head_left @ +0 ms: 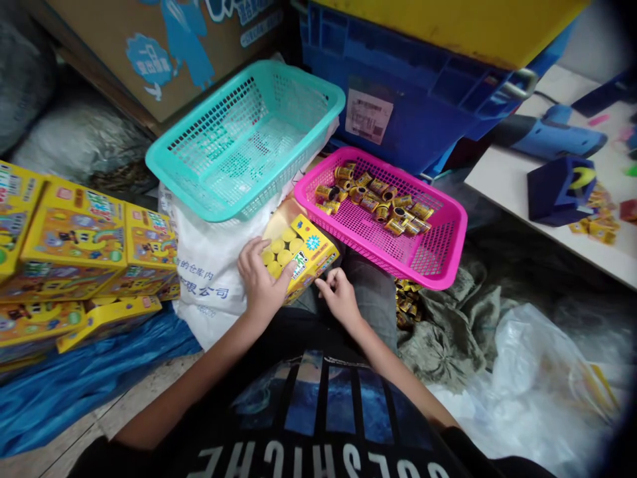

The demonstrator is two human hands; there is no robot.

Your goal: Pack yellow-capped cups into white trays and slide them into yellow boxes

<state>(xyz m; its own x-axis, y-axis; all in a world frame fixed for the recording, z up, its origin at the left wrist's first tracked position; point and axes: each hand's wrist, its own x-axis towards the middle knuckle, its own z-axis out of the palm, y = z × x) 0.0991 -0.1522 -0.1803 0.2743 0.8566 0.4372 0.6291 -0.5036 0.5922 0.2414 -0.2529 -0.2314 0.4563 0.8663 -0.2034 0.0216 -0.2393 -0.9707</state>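
A yellow printed box (304,255) with round yellow pieces showing in its window rests on my lap. My left hand (259,282) lies over the box's left end, fingers curled around it. My right hand (339,295) pinches the box's near right corner with closed fingers. Just beyond the box sits a pink basket (438,255) holding several small gold-wrapped rolls (378,199). More gold rolls (407,302) lie under the basket's near edge.
An empty teal basket (199,149) rests on a white sack (209,279). Stacked yellow boxes (74,252) lie at left on blue sheeting (84,378). A blue crate (418,99) stands behind. A white table (547,212) at right carries a blue tool (552,136).
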